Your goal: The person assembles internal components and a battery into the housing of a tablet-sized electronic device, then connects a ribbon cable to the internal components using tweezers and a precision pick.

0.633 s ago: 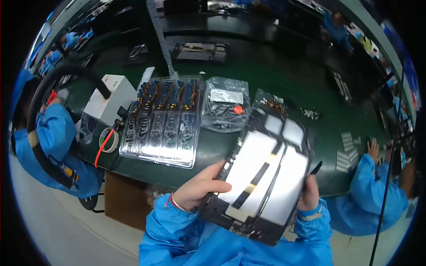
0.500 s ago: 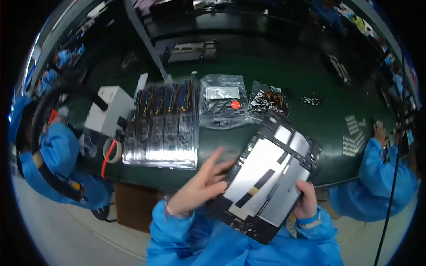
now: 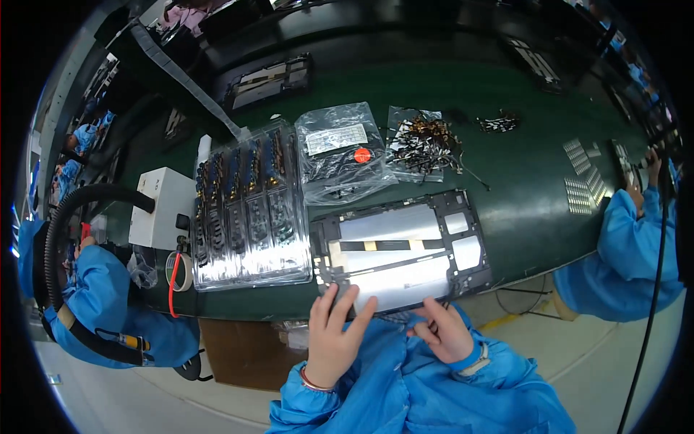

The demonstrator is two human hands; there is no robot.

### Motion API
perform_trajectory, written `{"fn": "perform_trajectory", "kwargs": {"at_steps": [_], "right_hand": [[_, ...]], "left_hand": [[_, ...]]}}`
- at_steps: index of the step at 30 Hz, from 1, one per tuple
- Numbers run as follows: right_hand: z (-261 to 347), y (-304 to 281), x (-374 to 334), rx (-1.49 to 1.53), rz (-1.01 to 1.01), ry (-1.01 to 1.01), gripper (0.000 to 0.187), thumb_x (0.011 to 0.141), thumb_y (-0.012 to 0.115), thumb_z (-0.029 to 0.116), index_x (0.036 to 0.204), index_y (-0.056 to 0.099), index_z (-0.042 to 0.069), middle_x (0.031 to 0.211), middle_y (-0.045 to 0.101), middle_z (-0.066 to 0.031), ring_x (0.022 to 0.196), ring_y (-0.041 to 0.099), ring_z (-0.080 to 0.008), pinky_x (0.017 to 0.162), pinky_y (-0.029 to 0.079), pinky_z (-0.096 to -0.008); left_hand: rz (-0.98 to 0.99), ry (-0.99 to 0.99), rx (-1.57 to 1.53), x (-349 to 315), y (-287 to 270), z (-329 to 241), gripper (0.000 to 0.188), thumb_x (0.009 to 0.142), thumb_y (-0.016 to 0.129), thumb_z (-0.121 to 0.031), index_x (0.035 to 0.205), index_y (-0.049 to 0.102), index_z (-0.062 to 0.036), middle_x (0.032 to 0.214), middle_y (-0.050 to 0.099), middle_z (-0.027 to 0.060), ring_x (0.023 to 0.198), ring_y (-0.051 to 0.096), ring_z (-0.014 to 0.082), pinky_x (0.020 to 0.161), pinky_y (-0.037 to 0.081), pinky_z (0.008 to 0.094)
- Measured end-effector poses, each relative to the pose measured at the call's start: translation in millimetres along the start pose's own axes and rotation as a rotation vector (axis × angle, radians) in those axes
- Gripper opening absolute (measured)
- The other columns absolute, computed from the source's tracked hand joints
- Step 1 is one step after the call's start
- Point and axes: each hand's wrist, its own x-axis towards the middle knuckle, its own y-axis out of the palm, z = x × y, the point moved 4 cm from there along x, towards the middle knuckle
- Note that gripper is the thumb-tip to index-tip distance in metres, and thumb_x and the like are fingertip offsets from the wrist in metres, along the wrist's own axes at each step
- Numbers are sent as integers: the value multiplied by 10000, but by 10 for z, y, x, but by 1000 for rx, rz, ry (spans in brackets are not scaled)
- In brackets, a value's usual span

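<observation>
A tablet housing with silver panels, a black frame and dark strips lies flat at the table's front edge. My left hand is spread, with its fingertips on the near left corner of the housing. My right hand is at the middle of the near edge, its index finger stretched out and the other fingers partly bent; nothing shows in it. Behind the housing are a clear bag with an orange dot and a pile of small flex cables. A clear plastic tray of small circuit boards stands to the left.
Left of the tray are a white box, a tape roll and a black hose. Small silver strips lie at the right. More housings lie at the back. Co-workers in blue sleeves sit on both sides.
The tablet housing went from tilted in my right hand to flat on the table, turned sideways. My right hand let go of it. My left hand came down onto its near left corner.
</observation>
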Motion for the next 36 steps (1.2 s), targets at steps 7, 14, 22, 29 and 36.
{"fn": "perform_trajectory", "kwargs": {"at_steps": [7,14,22,29,36], "right_hand": [[665,103,-286,-641,554,-58,625,934,257,519,983,603,0,943,600,-55,788,523,-95,699,437,-239],[1272,928,695,-820,370,-488,217,839,558,36,1053,553,-1,806,551,-37,707,529,-86,604,438,-217],[1149,1025,1486,-1219,294,-825,190,791,625,58,979,640,31,949,640,-94,837,620,-175,734,487,-253],[1126,1034,1568,-1277,295,-880,183,781,641,117,950,650,48,857,666,-99,722,653,-203,654,509,-270],[1136,1007,1564,-1337,268,-818,182,780,636,94,950,645,31,901,659,-101,760,641,-202,688,501,-271]], "left_hand": [[48,-116,42,39,-103,-95,410,699,661,-96,1095,604,-181,1163,534,59,1098,475,297,869,404,406],[-103,-147,-148,742,-109,137,431,769,639,-253,1081,538,27,1098,552,161,1000,536,299,881,398,380],[-93,-200,94,1055,240,389,548,757,626,-327,1123,495,59,1137,516,164,1069,470,275,817,404,358],[-105,-193,95,1042,193,379,529,740,632,-282,1131,482,42,1109,515,156,1048,487,283,816,401,370],[-108,-199,56,1054,231,391,531,740,629,-277,1141,480,37,1116,514,149,1050,485,276,815,399,365]]}}
